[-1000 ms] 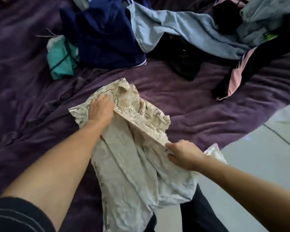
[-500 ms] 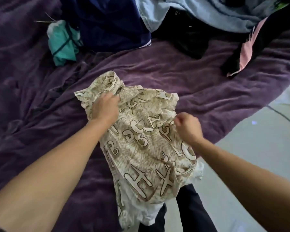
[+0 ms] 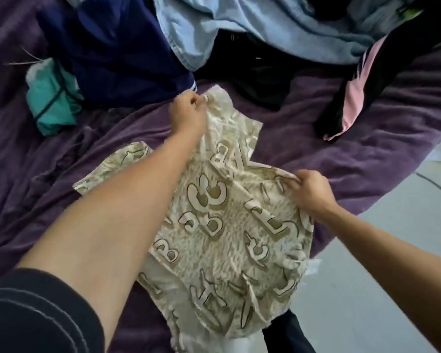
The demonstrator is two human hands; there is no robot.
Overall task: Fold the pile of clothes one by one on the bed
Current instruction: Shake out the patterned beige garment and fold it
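Observation:
A beige garment [image 3: 224, 225] printed with large letters lies spread on the purple bed cover [image 3: 61, 154], its lower part hanging over the bed's edge. My left hand [image 3: 189, 113] pinches its far end, near the navy cloth. My right hand [image 3: 311, 192] grips its right edge. The pile of clothes lies beyond: a navy garment [image 3: 117, 47], a light blue one [image 3: 252, 24], a black one [image 3: 260, 72] and a black and pink one [image 3: 354, 98].
A teal cloth [image 3: 51, 103] lies bunched at the far left of the bed. The pale floor [image 3: 392, 250] shows at the right, past the bed's edge. My dark trouser leg [image 3: 285, 335] is at the bottom.
The garment has been turned printed side up and spread out. My left hand has moved farther up the bed with its end; my right hand has shifted right along the edge.

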